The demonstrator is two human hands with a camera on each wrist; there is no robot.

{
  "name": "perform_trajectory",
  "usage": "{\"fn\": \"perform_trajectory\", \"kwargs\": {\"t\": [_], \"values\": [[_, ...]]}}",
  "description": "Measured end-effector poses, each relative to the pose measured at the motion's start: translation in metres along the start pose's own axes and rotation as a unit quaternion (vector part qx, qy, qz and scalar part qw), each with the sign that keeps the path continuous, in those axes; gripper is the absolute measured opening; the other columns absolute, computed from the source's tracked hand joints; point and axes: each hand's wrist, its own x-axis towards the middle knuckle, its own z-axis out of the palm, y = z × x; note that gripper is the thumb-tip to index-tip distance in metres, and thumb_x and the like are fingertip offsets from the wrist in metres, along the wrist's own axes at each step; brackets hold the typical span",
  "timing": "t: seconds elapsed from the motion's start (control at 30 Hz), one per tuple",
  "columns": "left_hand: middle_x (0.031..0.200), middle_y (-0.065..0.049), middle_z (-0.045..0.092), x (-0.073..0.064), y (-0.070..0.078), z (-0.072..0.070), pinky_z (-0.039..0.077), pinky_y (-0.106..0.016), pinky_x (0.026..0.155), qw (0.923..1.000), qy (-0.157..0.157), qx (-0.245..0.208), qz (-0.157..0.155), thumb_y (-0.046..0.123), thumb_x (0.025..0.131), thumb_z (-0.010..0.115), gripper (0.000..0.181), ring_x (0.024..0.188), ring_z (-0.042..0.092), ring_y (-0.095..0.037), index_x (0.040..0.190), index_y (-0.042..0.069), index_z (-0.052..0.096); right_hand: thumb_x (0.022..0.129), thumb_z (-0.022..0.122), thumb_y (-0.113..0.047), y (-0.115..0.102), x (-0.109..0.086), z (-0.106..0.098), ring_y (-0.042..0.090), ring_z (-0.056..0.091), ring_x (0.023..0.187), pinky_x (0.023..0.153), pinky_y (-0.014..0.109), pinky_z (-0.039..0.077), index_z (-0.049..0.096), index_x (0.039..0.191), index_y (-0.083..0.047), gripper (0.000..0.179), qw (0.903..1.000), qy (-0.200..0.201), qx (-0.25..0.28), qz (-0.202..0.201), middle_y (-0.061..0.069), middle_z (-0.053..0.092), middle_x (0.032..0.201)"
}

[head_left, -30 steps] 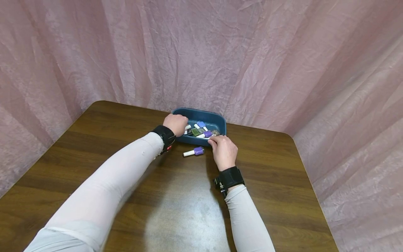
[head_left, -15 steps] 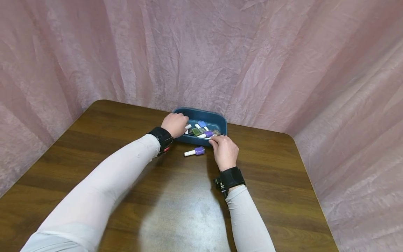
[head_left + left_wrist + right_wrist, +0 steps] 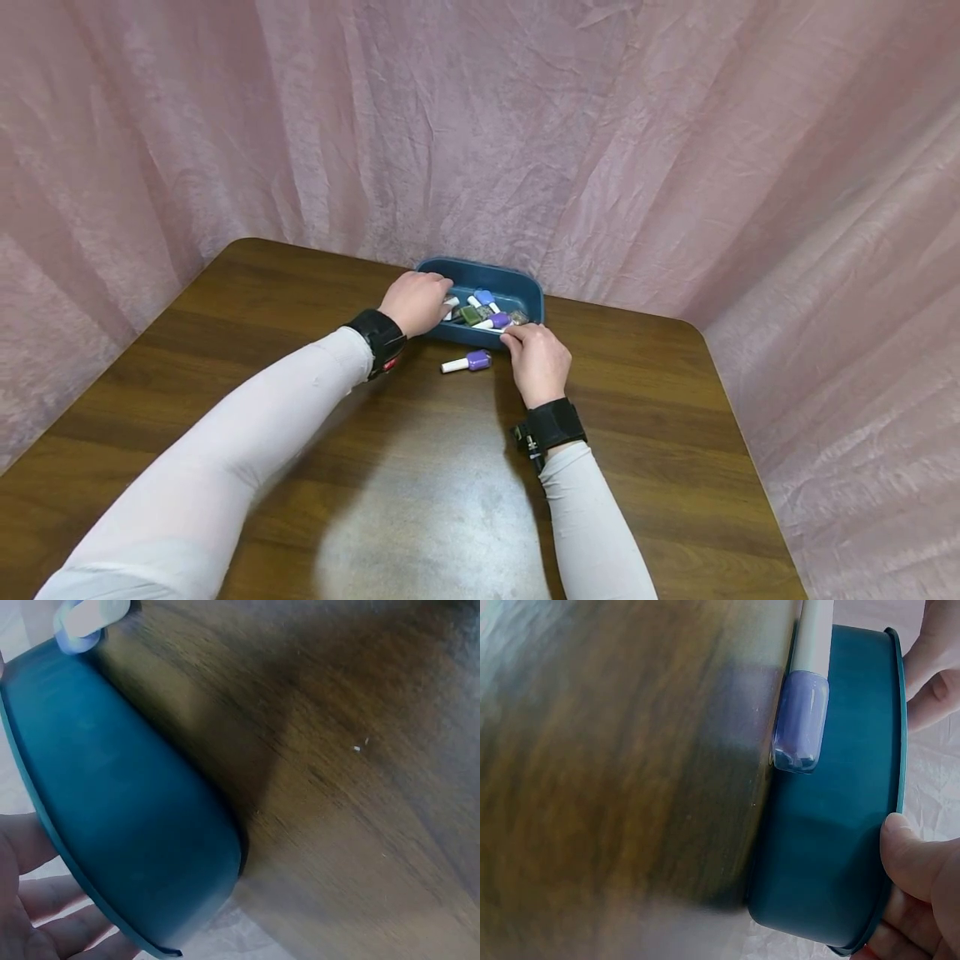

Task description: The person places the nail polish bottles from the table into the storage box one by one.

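Note:
A teal plastic bin sits at the table's back edge with several nail polish bottles inside, purple, blue and green among them. My left hand reaches over the bin's left end; its fingertips are hidden behind the wall, so whether they hold a bottle is unclear. At the front right corner, my right hand grips the rim, thumb outside and fingers behind. A purple nail polish bottle with a white cap lies on the table before the bin.
The brown wooden table has rounded far corners. A pink curtain hangs close behind the bin and along the right side. Black straps with cameras circle both wrists.
My left hand has drawn slightly left and toward me relative to the bin. The right hand keeps its place on the rim, and the whole view has shifted a little.

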Motion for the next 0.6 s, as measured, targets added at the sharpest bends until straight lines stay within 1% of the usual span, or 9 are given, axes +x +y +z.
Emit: {"fn": "perform_trajectory", "kwargs": {"t": [0.2,0.4,0.53,0.6], "values": [[0.136,-0.018,0.073,-0.009,0.002,-0.004,0.052,-0.053,0.115,0.9998,0.016,-0.011,0.011,0.026,0.104,0.079,0.047,0.128,0.069,-0.037,0.142,-0.001,0.07,0.102,0.082,-0.027,0.0,0.0,0.0,0.029,0.077,0.099,0.073,0.051,0.062,0.089,0.109,-0.017,0.014,1.0,-0.003,0.002,0.0,0.004,0.082,0.103],[0.148,-0.02,0.067,-0.018,0.006,-0.01,0.044,-0.054,0.123,0.9997,0.011,-0.017,0.009,0.028,0.106,0.077,0.054,0.141,0.061,-0.039,0.15,-0.001,0.065,0.101,0.083,-0.027,0.001,0.0,0.0,0.031,0.077,0.098,0.073,0.053,0.061,0.089,0.109,-0.017,0.014,0.9999,-0.004,0.01,0.003,0.004,0.082,0.105],[0.15,-0.021,0.065,-0.025,0.01,-0.014,0.041,-0.055,0.125,0.9994,0.015,-0.031,0.01,0.027,0.106,0.078,0.055,0.143,0.058,-0.04,0.151,0.0,0.064,0.101,0.082,-0.027,0.001,0.0,0.0,0.031,0.076,0.098,0.073,0.052,0.061,0.089,0.109,-0.017,0.014,0.9999,-0.007,0.011,0.008,0.004,0.082,0.104],[0.149,-0.021,0.066,-0.029,0.013,-0.016,0.042,-0.056,0.125,0.9991,0.021,-0.035,0.015,0.027,0.105,0.078,0.053,0.142,0.059,-0.04,0.149,0.0,0.065,0.101,0.083,-0.028,0.001,0.0,0.0,0.03,0.076,0.097,0.073,0.052,0.061,0.089,0.109,-0.017,0.014,0.9999,-0.008,0.011,0.009,0.004,0.082,0.104]]}}
